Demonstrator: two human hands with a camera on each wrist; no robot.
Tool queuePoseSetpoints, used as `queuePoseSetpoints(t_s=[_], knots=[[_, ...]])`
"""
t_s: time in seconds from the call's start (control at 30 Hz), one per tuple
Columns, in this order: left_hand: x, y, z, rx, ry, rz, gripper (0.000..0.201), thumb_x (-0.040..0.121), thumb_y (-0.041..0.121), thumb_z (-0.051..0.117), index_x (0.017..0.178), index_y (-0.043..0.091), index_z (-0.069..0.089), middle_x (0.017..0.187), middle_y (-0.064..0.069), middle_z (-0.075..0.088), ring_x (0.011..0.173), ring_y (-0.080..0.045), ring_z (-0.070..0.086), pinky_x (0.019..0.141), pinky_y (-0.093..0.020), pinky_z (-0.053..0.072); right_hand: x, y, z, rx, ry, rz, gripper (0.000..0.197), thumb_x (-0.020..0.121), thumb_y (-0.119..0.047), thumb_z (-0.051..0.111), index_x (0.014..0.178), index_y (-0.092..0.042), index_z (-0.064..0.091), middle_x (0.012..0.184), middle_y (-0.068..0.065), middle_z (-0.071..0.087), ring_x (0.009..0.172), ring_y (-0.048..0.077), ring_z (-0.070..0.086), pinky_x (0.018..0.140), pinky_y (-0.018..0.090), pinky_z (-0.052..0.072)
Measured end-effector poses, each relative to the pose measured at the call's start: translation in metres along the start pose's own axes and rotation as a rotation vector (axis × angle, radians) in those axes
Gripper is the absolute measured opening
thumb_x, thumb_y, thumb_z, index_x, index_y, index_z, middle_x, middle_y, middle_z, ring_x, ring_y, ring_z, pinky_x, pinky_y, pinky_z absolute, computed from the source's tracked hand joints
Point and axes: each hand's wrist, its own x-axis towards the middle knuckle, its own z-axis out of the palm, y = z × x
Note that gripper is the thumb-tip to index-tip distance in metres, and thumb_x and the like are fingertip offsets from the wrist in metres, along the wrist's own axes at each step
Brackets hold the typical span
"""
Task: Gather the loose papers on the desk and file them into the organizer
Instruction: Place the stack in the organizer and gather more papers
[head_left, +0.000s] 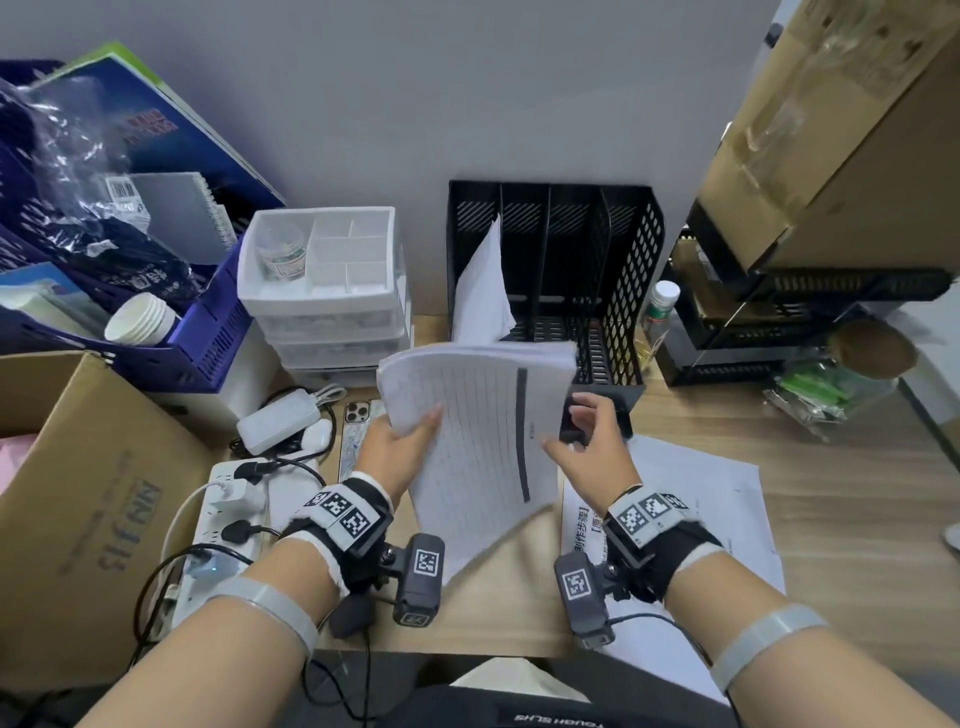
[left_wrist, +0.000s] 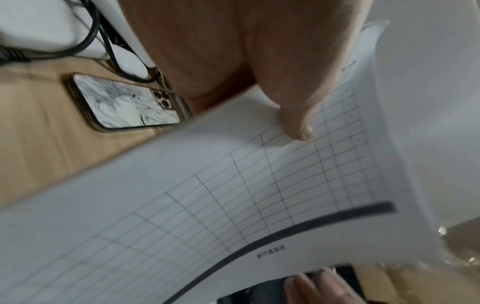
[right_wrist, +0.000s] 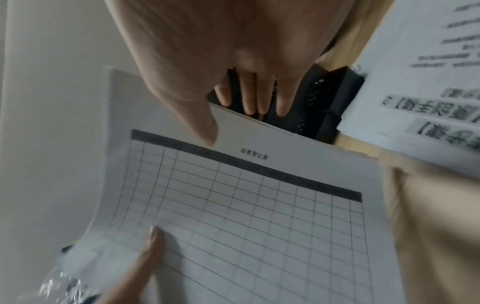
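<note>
Above a light wooden desk (head_left: 701, 415), seen from a head camera looking down, two bare hands hold up a thin stack of papers (head_left: 478, 431) just in front of a black organizer (head_left: 623, 260) with upright slots that stands against the wall. The left hand (head_left: 397, 441) pinches the stack's left edge, thumb pressed on top of the printed grid; the fingers underneath are hidden by the sheets. The right hand (head_left: 589, 441) is at the stack's right edge, its fingers loosely spread and partly curled behind the paper; whether they actually clamp the paper cannot be told, as the thumb looks just clear of the sheet in the right wrist view. The top sheet carries a ruled table with a dark header bar and a small Chinese title, too blurred to read with certainty. One sheet (head_left: 483, 280) already leans tilted in the organizer's leftmost slot. More loose pages (head_left: 696, 499) lie flat on the desk under the right wrist, with bold Chinese headings that are partly covered and smeared.

To the left lie a phone (head_left: 356, 431) with a marbled case, half hidden by the hand, a white power strip (head_left: 228, 514) with plugs, and a cardboard box (head_left: 93, 493) printed with large letters seen upside down, hard to make out. At the bottom edge, dark clothing shows reversed lettering, cut off.
</note>
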Motion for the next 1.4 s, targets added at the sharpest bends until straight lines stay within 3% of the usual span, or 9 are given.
queuePoseSetpoints(t_s=[0.2, 0.3, 0.53, 0.67, 0.83, 0.97, 1.13, 1.23, 1.4], knots=[[0.006, 0.042, 0.028, 0.129, -0.002, 0.123, 0.027, 0.099, 0.032, 0.057, 0.107, 0.009, 0.067, 0.099, -0.012, 0.075, 0.094, -0.031, 0.073, 0.082, -0.046, 0.06, -0.018, -0.031, 0.007, -0.264, -0.448, -0.027, 0.117, 0.059, -0.063, 0.081, 0.15, -0.028, 0.018, 0.15, 0.0, 0.034, 0.133, 0.016, 0.042, 0.112, 0.04, 0.038], [0.006, 0.072, 0.058, 0.219, -0.113, 0.216, 0.031, 0.099, 0.026, 0.048, 0.126, 0.016, 0.06, 0.111, -0.009, 0.073, 0.101, -0.028, 0.071, 0.09, -0.045, 0.058, -0.009, -0.04, 0.015, -0.329, -0.437, -0.057, 0.142, 0.042, -0.08, 0.077, 0.151, -0.036, -0.002, 0.155, -0.002, 0.03, 0.139, 0.018, 0.038, 0.111, 0.043, 0.039], [-0.011, 0.117, 0.111, 0.22, -0.292, 0.287, 0.034, 0.095, 0.014, 0.052, 0.12, 0.028, 0.035, 0.108, -0.018, 0.069, 0.086, -0.033, 0.075, 0.068, -0.051, 0.063, 0.004, -0.061, -0.049, -0.69, -0.16, -0.153, 0.093, 0.082, -0.011, 0.049, 0.149, -0.041, -0.009, 0.107, 0.015, 0.065, 0.088, 0.034, 0.065, 0.074, 0.037, 0.051], [-0.008, 0.124, 0.12, -0.004, -0.451, 0.195, 0.039, 0.097, 0.029, 0.061, 0.131, 0.016, 0.045, 0.115, -0.016, 0.071, 0.102, -0.029, 0.074, 0.08, -0.049, 0.062, 0.011, -0.072, -0.092, -0.587, 0.004, -0.245, 0.066, 0.092, -0.01, 0.044, 0.147, -0.038, 0.022, 0.101, 0.017, 0.069, 0.09, 0.038, 0.065, 0.079, 0.04, 0.053], [0.038, 0.097, 0.112, 0.258, -0.286, 0.134, 0.026, 0.099, 0.026, 0.058, 0.122, 0.014, 0.061, 0.124, -0.014, 0.067, 0.115, -0.028, 0.066, 0.097, -0.045, 0.056, 0.038, -0.084, -0.11, -0.311, 0.049, -0.202, 0.047, 0.097, -0.021, 0.046, 0.143, -0.026, 0.038, 0.133, 0.015, 0.058, 0.118, 0.04, 0.056, 0.103, 0.048, 0.045], [0.066, 0.083, 0.108, 0.605, -0.302, 0.109, 0.056, 0.097, 0.014, 0.058, 0.15, 0.013, 0.039, 0.154, -0.009, 0.044, 0.142, -0.027, 0.042, 0.117, -0.035, 0.032, 0.068, -0.097, -0.088, -0.28, 0.032, -0.186, 0.047, 0.096, -0.024, 0.046, 0.142, -0.025, 0.038, 0.132, 0.014, 0.06, 0.119, 0.039, 0.056, 0.106, 0.05, 0.042], [0.092, 0.083, 0.092, 0.562, -0.208, 0.179, 0.076, 0.094, 0.003, 0.053, 0.159, 0.017, 0.017, 0.166, -0.007, 0.02, 0.155, -0.023, 0.016, 0.122, -0.031, 0.013, 0.093, -0.121, -0.055, -0.357, 0.026, -0.162, 0.049, 0.1, -0.015, 0.042, 0.147, -0.021, 0.031, 0.132, 0.014, 0.058, 0.118, 0.036, 0.057, 0.094, 0.029, 0.041], [0.109, 0.084, 0.081, 0.497, -0.218, 0.155, 0.08, 0.095, 0.007, 0.053, 0.16, 0.027, 0.011, 0.168, -0.006, 0.014, 0.154, -0.03, 0.018, 0.124, -0.042, 0.019, 0.115, -0.129, -0.028, -0.328, 0.068, -0.177, 0.056, 0.097, -0.009, 0.04, 0.148, -0.026, 0.027, 0.123, 0.016, 0.062, 0.105, 0.037, 0.061, 0.09, 0.036, 0.047], [0.128, 0.083, 0.069, 0.301, -0.262, 0.166, 0.069, 0.098, 0.007, 0.054, 0.157, 0.026, 0.023, 0.157, -0.01, 0.041, 0.144, -0.018, 0.04, 0.118, -0.027, 0.027, 0.153, -0.116, 0.014, -0.224, 0.164, -0.21, 0.059, 0.093, -0.004, 0.041, 0.146, -0.027, 0.03, 0.12, 0.015, 0.064, 0.103, 0.033, 0.063, 0.092, 0.037, 0.051]])
